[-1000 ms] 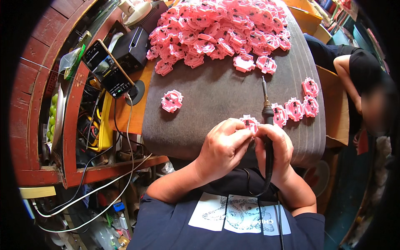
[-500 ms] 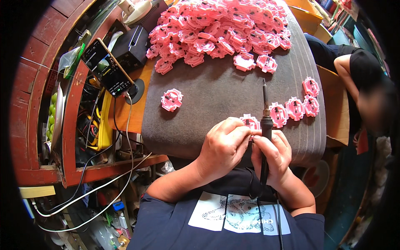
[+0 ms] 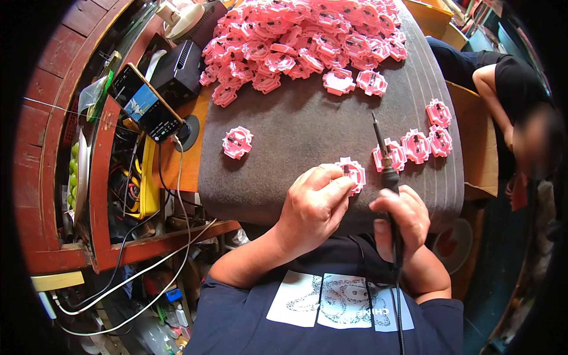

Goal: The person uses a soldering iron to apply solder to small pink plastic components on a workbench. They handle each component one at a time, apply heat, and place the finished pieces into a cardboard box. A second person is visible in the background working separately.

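My left hand (image 3: 316, 198) is closed in a pinch at the left edge of a pink plastic part (image 3: 357, 173) with a black piece in its middle, at the near side of the grey-covered table (image 3: 296, 133). The fingertips hide some of that part. A soldering iron (image 3: 389, 177) with a dark handle is gripped in my right hand (image 3: 408, 220), its tip pointing away from me. My right thumb is slightly blurred. Just beyond the iron, more pink parts (image 3: 417, 146) stand in a bent row.
Many pink parts form a heap (image 3: 307, 41) at the far side, and one lone part (image 3: 237, 142) lies to the left. A phone (image 3: 145, 103) on a stand, with cables, is at the left. Beside the table's right edge are a cardboard box (image 3: 473, 139) and another person (image 3: 515, 89).
My hands have come apart. The right hand has moved right with the soldering iron, while the left stays by the pink part, which now shows more fully. The phone screen differs.
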